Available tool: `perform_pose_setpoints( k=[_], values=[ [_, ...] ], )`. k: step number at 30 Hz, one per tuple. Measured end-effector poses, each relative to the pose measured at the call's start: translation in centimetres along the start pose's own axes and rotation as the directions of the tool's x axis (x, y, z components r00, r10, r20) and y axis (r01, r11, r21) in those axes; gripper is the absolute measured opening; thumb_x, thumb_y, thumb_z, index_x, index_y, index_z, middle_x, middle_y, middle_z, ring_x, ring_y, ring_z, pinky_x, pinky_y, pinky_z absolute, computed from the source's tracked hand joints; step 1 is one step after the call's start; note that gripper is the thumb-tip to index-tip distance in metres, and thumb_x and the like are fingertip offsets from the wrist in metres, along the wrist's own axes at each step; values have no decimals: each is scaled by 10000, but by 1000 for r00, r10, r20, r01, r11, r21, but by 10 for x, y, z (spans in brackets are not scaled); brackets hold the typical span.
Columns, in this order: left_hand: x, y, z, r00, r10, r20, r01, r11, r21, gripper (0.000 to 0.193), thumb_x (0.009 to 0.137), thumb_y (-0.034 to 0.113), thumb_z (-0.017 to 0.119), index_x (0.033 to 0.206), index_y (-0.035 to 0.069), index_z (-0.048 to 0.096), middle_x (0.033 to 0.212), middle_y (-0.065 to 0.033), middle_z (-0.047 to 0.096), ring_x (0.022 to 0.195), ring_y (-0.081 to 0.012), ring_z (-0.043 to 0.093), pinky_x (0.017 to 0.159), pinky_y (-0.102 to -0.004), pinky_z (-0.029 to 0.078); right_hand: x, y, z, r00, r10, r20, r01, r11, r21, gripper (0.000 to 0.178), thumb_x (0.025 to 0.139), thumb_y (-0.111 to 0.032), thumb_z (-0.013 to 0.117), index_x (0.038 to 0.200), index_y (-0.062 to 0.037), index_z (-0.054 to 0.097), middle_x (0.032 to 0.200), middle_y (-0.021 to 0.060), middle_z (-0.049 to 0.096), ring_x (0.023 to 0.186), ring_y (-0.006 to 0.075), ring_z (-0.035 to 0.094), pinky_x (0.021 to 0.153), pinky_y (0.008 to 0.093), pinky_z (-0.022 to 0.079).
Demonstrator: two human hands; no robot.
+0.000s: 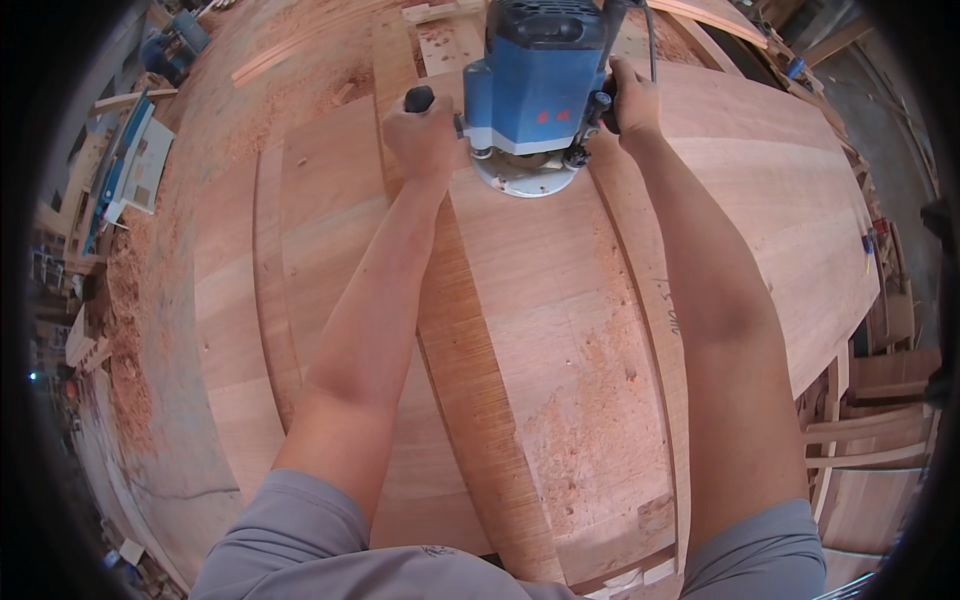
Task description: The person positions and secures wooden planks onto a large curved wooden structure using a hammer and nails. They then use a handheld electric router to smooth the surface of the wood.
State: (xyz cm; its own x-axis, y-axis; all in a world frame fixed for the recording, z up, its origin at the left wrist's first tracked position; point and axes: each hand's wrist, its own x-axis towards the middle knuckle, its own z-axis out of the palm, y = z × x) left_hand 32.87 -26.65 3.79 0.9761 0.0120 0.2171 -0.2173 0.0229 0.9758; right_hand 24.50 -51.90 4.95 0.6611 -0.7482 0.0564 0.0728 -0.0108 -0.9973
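Observation:
A blue plunge router (530, 95) with a black top and a round silver base stands on the wooden panel (530, 240) at arm's length. My left hand (420, 135) is wrapped round its black side knob. On the other side, my right hand (635, 97) grips the router's right handle, mostly hidden behind the fingers. Both arms reach straight forward. The router's base sits between a darker wooden strip (465, 320) on the left and a thinner strip (640, 285) on the right. Its bit is hidden from view.
Wood dust and chips (590, 430) lie over the panel's near part. More sawdust (130, 350) covers the floor at left. A black cord (653, 40) rises from the router's right side. Wooden frames (870, 440) stand at the lower right, and a blue-edged machine (125, 170) at the far left.

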Motion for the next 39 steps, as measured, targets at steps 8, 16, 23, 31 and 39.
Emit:
perform_pose_setpoints(
  k=[8,16,23,31,39],
  values=[
    [-9,7,-1,1000,-12,5,12,1000,10,106,840,60,669,812,-38,638,767,-102,688,653,-169,698,487,-318,549,-4,0,-4,1000,-15,8,15,1000,14,488,914,-424,665,717,22,668,632,98,619,480,190,567,446,333,427],
    [-24,19,-6,998,-61,15,61,998,-21,99,833,52,671,801,-37,642,716,-105,691,638,-169,700,515,-310,549,-14,-4,-8,1000,-28,0,28,999,16,480,921,-414,663,723,23,664,644,101,621,496,198,577,467,337,444],
    [-28,10,-9,1000,8,9,-8,999,38,103,839,48,662,794,-38,630,730,-114,692,636,-164,695,512,-306,549,-19,-1,-11,999,-33,-13,33,999,-7,486,918,-426,660,717,15,669,648,95,623,507,194,574,483,340,454],
    [-34,8,-9,999,15,-37,-15,1000,-6,148,812,73,659,705,-29,648,624,-115,687,531,-206,676,505,-352,518,-24,-1,-14,999,-39,5,39,999,11,496,921,-440,658,709,9,665,631,87,615,492,188,567,458,326,435],
    [-41,6,-9,1000,-29,-7,29,999,25,120,858,71,656,828,-44,641,715,-115,675,584,-181,665,488,-330,527,-30,0,-25,999,-37,18,37,999,-38,480,940,-440,644,752,0,675,652,81,625,486,186,573,480,332,443]
  ],
)
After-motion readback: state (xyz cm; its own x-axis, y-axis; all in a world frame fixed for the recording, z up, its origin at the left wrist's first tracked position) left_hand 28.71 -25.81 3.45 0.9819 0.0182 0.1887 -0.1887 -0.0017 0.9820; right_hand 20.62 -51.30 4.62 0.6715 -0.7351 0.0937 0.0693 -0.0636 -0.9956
